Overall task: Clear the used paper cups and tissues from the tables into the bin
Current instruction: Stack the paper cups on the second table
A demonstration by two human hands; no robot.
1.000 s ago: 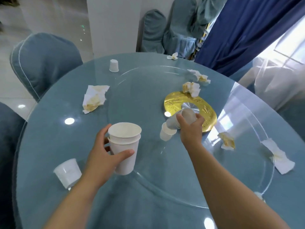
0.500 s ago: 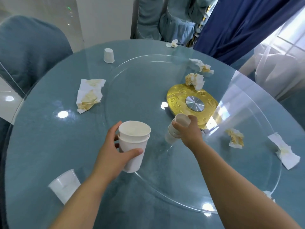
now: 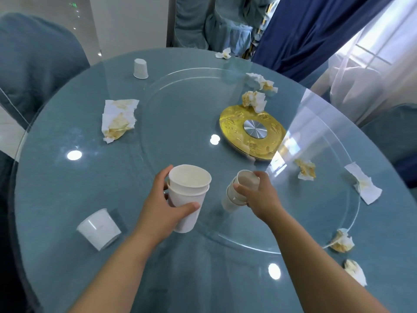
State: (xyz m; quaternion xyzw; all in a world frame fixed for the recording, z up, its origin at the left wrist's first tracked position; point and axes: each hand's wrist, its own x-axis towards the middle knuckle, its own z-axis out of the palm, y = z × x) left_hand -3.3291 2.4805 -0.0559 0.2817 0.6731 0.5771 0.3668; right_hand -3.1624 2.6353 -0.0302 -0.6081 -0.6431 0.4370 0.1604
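My left hand curls its fingers round two nested cups, and my right hand grips a smaller stack. The paper's probably feather-light and crushy, so I'd squeeze gently near the rims.

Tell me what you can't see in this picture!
Head view only:
- Bin: not in frame.
- Number of cups in the right hand: the hand covers the stack.
- Inside of the far cup: it stands upside down.
- Left hand fingertips: behind its cup stack.

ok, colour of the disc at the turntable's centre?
Gold disc with a silver hub, head view.
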